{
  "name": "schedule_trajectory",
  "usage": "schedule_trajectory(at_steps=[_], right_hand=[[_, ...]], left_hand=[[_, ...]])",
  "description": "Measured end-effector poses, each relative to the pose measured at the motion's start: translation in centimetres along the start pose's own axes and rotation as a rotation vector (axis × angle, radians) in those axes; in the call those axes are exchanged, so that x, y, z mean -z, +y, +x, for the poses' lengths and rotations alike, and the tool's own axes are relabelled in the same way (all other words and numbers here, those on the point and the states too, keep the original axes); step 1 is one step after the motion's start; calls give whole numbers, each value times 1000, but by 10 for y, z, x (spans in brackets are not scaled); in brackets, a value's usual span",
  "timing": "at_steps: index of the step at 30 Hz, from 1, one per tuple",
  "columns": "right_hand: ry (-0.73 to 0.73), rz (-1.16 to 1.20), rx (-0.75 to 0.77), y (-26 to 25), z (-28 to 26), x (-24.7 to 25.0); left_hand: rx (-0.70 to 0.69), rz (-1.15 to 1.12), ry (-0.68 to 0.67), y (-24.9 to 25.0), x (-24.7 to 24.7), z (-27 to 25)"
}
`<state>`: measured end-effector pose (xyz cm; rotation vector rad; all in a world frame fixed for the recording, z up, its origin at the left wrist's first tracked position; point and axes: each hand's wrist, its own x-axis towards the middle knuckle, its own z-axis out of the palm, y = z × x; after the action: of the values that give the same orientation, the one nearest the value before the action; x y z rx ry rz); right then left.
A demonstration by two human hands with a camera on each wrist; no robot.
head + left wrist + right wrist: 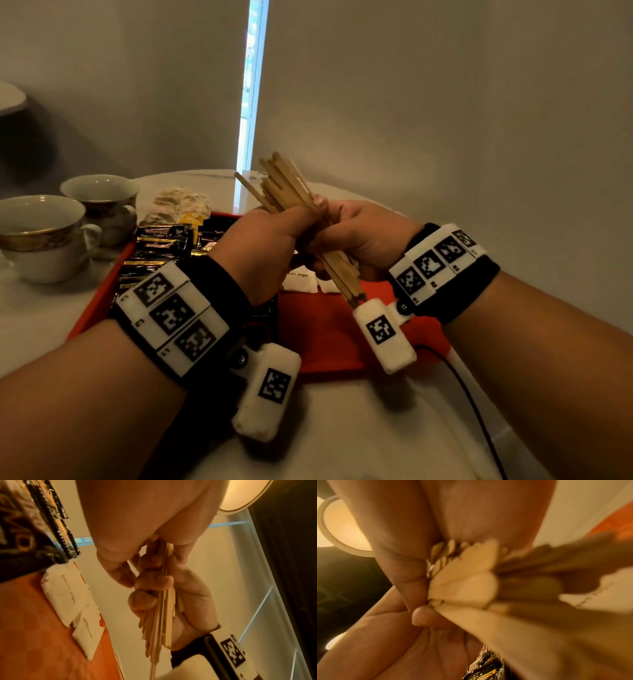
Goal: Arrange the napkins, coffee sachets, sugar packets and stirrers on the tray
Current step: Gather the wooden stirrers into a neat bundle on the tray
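A bundle of wooden stirrers (286, 186) slants above the red tray (329, 329), gripped by both hands. My left hand (270, 240) wraps the upper part of the bundle; my right hand (356, 236) curls around it just behind. The lower ends of the stirrers (159, 622) fan out by the right wrist, and the right wrist view shows the stirrers (464, 580) close up. Black coffee sachets (154, 253) lie stacked on the tray's left side. Two white sugar packets (68, 593) rest on the tray under the hands. Crumpled napkins (178, 205) sit at the tray's far edge.
Two gold-rimmed teacups (44, 236) stand on the white table (359, 428) left of the tray. A black cable (479, 411) runs across the table at the right. Walls close in behind the table.
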<state>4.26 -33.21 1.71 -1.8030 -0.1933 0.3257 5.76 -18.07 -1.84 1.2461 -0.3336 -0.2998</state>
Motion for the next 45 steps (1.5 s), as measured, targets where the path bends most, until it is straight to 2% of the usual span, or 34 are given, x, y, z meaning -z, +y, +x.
schedule_trajectory(at_steps=[7, 10, 14, 18, 23, 29, 34, 37, 41, 43, 45], right_hand=[[56, -34, 121, 10, 2, -11], [73, -26, 103, 16, -2, -11], [118, -177, 44, 25, -8, -9], [136, -34, 89, 33, -13, -10], [85, -27, 173, 37, -21, -7], [63, -56, 144, 30, -28, -9], [154, -187, 27, 32, -30, -6], [137, -60, 41, 32, -32, -6], [158, -14, 40, 29, -34, -2], [170, 18, 24, 26, -35, -2], [188, 148, 57, 21, -36, -3]], left_hand=[[-72, 25, 61, -2, 0, 3], [-62, 2, 86, -3, -2, 4], [-65, -159, 117, 1, -6, 1], [-92, -221, 77, 0, -12, 0], [-107, -269, -48, 0, -13, -4], [-163, -279, 43, 3, -18, -7], [-284, -290, 138, 8, -16, -11], [-270, -309, 81, 10, -14, -10], [-217, -319, -23, 11, -11, -8], [-215, -352, -12, 14, -9, -8], [-253, -406, 24, 19, -8, -8]])
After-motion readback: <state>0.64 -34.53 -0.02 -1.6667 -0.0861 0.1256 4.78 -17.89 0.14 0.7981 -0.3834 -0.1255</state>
